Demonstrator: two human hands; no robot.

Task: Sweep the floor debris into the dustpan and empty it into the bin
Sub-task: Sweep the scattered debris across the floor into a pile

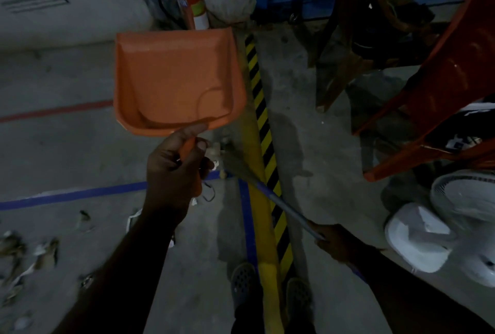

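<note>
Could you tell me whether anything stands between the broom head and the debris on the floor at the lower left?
Nothing solid does: bare floor separates the broom from the debris; the dustpan hangs raised above it.

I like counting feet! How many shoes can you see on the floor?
2. One shoe is at the bottom, left of the yellow pole; the other shoe is just right of it. Both are partly cut off.

Dim, bluish indoor light leaves both forearms nearly black. The orange dustpan (pixel 176 79) is the brightest patch. Motion blur softens the debris (pixel 29 256) at lower left, and the wide lens bends the edges.
</note>
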